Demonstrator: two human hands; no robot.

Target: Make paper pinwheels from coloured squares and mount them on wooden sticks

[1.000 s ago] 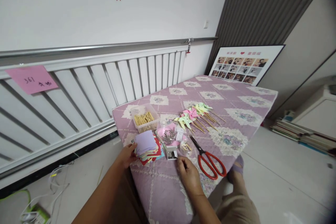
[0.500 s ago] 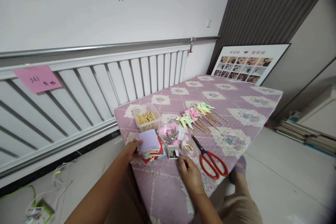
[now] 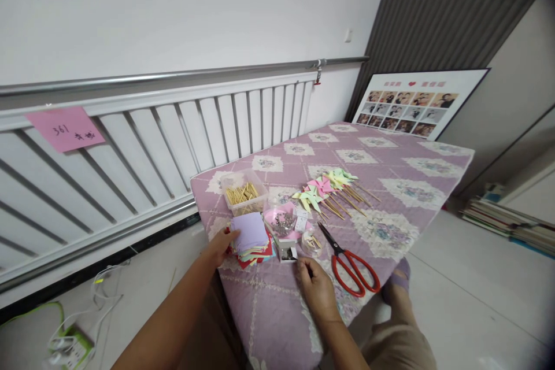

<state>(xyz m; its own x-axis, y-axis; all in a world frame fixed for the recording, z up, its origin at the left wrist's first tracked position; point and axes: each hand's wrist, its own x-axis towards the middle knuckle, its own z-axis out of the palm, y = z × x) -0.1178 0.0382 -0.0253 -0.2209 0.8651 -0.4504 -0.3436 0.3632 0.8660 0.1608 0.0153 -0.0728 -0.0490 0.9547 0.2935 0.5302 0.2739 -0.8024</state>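
My left hand (image 3: 222,246) is at the left edge of a stack of coloured square papers (image 3: 259,256), its thumb over the purple sheet (image 3: 250,232) on top. My right hand (image 3: 318,290) is closed beside a small white box (image 3: 284,244) of dark little pieces, thumb and forefinger together; anything between them is too small to make out. Behind the box are a pink-lined clear dish (image 3: 277,228) of metal pins and a small round tub (image 3: 311,244) of short pale pieces. Red-handled scissors (image 3: 356,274) lie to the right, blades pointing away.
A clear plastic box (image 3: 245,193) of short wooden sticks stands behind the papers. Several paper pinwheels (image 3: 321,187) on sticks lie farther back. The table (image 3: 277,312) has a purple patterned cloth and stands against a white radiator (image 3: 208,127). A photo board (image 3: 418,104) leans at the far end.
The view has shifted slightly, so the table and everything on it sit a little farther right. Both hands keep nearly the same places, at the papers and beside the small box.
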